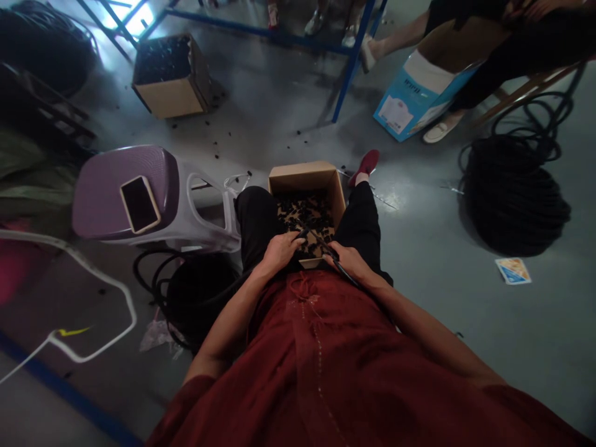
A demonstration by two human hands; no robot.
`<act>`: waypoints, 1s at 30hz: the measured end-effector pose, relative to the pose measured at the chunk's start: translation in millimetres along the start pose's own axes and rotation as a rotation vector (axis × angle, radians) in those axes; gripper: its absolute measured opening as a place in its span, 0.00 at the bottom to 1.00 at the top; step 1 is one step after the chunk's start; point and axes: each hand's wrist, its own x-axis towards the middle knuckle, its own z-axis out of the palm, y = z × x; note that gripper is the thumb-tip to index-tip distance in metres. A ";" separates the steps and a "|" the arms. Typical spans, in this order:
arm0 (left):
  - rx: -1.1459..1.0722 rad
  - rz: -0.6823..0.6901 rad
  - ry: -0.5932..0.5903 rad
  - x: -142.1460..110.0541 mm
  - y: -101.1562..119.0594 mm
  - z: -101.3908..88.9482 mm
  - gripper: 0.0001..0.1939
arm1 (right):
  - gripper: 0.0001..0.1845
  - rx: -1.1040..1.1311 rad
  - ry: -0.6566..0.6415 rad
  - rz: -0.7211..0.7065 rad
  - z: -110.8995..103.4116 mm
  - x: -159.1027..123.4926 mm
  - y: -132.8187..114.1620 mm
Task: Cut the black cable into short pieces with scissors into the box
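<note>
My left hand (279,252) and my right hand (347,261) sit over my lap, both closed around a thin black cable (323,244) that runs between them. Its far end passes under my right hand and sticks out toward my body. Below the hands, an open cardboard box (307,177) stands between my black-trousered legs, holding a heap of small black pieces (302,211). The hands hide the box's near part. Whether the black item includes a cutting tool is unclear.
A lilac plastic stool (125,192) with a phone (139,203) stands to my left. Coils of black cable (512,198) lie on the floor to my right. Another box of black pieces (170,77) sits ahead, bits scatter the floor, and a seated person's legs (507,68) are at upper right.
</note>
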 end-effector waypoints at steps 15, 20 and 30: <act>-0.522 -0.080 -0.213 -4.5 18.1 -12.2 0.20 | 0.20 0.809 0.083 0.021 -15.6 13.7 -16.4; -0.611 -0.062 -0.325 -8.3 31.9 -13.9 0.19 | 0.22 1.089 0.113 -0.024 -36.1 19.9 -46.8; -0.201 -0.041 -0.053 -23.2 31.9 -8.8 0.21 | 0.21 1.122 0.228 0.061 -31.3 38.6 -33.1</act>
